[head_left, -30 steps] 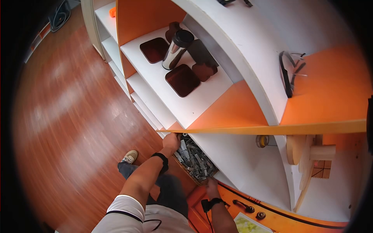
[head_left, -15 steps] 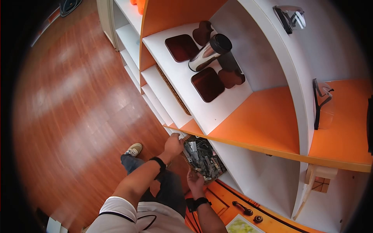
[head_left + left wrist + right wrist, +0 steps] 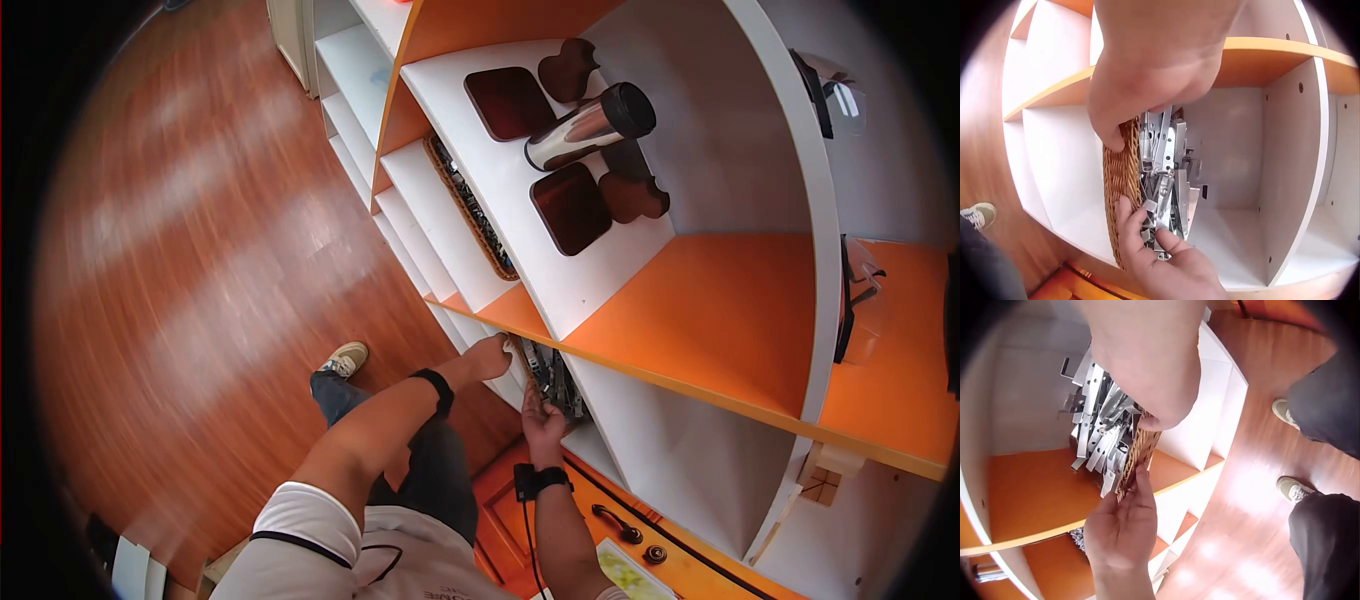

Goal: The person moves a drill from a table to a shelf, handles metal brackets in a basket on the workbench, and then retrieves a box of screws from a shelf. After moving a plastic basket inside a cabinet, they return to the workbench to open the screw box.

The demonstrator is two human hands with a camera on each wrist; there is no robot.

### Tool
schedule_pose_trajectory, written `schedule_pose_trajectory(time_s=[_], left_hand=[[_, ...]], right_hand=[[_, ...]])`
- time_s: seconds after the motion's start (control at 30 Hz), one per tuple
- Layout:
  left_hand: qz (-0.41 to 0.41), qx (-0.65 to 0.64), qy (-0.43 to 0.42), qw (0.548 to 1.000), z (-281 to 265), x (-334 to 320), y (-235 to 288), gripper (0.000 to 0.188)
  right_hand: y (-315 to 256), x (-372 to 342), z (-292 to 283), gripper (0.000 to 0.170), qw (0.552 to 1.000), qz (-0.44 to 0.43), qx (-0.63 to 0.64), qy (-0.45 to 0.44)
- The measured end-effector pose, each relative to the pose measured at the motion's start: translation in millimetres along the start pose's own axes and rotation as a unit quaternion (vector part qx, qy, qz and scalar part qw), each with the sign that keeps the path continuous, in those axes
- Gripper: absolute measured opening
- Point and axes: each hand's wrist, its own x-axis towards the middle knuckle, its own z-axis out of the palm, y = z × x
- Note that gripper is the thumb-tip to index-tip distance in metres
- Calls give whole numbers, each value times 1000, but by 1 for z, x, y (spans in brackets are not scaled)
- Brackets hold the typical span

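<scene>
- Head view: we hold a brown woven wicker basket [image 3: 521,362] of silver metal pieces [image 3: 562,384] at the white-and-orange shelf unit [image 3: 680,300], left hand [image 3: 484,358] and right hand [image 3: 545,422] gripping its outer side.
- Left wrist view: our right fingers lie against the wicker, thumb over the metal pieces; our left thumb touches the wall.
- Right wrist view: our left fingertips touch the basket's lower end; our right thumb rests at its rim.

Place: a furnished indoor room; home, shop or workshop, cannot tell
Floor: glossy reddish-brown wood-look planks [image 3: 220,250]
Shelving: curved white-and-orange shelf unit [image 3: 700,310]
Shelf items: silver-and-black cylindrical tumbler [image 3: 580,130], dark-brown rounded-square trays [image 3: 507,103]
Storage: tan woven wicker basket [image 3: 1124,172] of silver metal parts [image 3: 1180,140]
Cabinetry: orange panelled front [image 3: 500,510], dark curved handle [image 3: 617,523]
</scene>
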Motion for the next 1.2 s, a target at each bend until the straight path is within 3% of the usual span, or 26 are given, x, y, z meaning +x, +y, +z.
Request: schedule_pose_trajectory(time_s=[0.07,0.13,0.3,0.37,0.4,0.5,0.53,0.6,0.7,0.73,0.77,0.8,0.83,0.87,0.9,0.93,0.97,1.0,1.07,1.13,1.2], left_hand=[[29,46,-36,998,-31,-20,-36,36],[27,87,-34,995,-79,-66,-39,31],[-125,136,21,983,-153,-166,-124,28],[-177,145,50,972,-179,-207,-153,27],[-191,150,72,967,-187,-228,-166,27],[-252,134,103,953,-213,-290,-210,27],[-257,136,111,950,-217,-312,-218,27],[-369,180,115,905,-228,-354,-231,26],[-379,217,136,889,-215,-409,-259,26],[-266,361,-49,892,-217,-425,-259,28],[-343,258,59,901,-206,-432,-229,28],[-310,218,172,909,-178,-438,-287,30],[-335,131,263,895,-171,-447,-219,33],[-314,98,301,895,-154,-453,-215,33],[-308,90,351,880,-140,-459,-203,33],[-266,63,391,879,-130,-472,-164,31],[-203,34,421,883,-111,-479,-165,28],[-203,13,420,885,-96,-494,-149,27],[-195,-49,413,888,-65,-520,-132,25],[-190,-107,452,865,-31,-549,-133,24],[-223,-122,542,801,16,-575,-172,25]], right_hand=[[-37,22,-1,49,998,-33,-47,-7],[-65,47,0,44,993,-65,-87,-46],[-45,52,31,40,991,-105,-77,20],[-64,78,6,40,987,-123,-101,-26],[-73,87,-4,23,987,-102,-122,-37],[-25,23,45,23,977,-52,-191,73],[-19,12,45,24,950,-26,-306,56],[16,-29,55,19,841,-36,-540,28],[61,-89,70,14,678,28,-733,-47],[63,-90,61,14,649,69,-753,-89],[68,-92,56,12,617,98,-773,-111],[76,-95,51,10,589,117,-792,-111],[76,-87,37,10,569,129,-804,-115],[83,-85,27,13,557,125,-814,-107],[68,-47,2,17,524,201,-818,-131],[62,-27,-16,19,441,241,-857,-112],[58,-15,-24,21,361,264,-890,-88],[53,-1,-24,21,332,273,-897,-108],[43,24,-8,28,73,235,-914,-323],[76,47,13,36,-186,177,-822,-508],[143,12,49,32,-213,175,-823,-496]])
